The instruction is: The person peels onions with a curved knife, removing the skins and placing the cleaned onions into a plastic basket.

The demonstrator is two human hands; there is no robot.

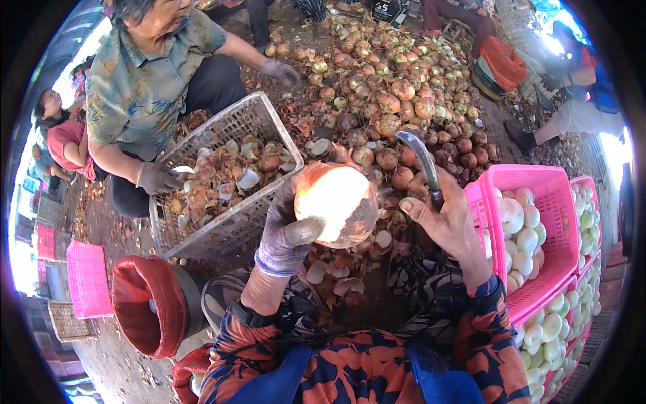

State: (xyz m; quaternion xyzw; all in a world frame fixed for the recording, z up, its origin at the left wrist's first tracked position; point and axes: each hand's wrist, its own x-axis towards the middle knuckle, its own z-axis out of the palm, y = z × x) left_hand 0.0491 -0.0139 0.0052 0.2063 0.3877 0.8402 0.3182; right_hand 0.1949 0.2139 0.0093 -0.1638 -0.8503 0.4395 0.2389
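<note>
In front of me my left hand (289, 232), in a grey knit glove, grips a large onion (338, 204). Part of its brown skin is off, and bright light washes out the pale side facing up. My bare right hand (444, 212) is closed around the handle of a curved knife (421, 160), its blade hooking up and to the left. The knife is apart from the onion. Onion skins and cut ends (343, 276) lie on the ground below my hands.
Unpeeled onions (397, 87) are heaped ahead. A crate (276, 121) of scraps stands front left, beside a gloved co-worker (145, 87). Pink crates (494, 222) of peeled onions (523, 232) line my right. A red-lined bucket (145, 303) stands at left.
</note>
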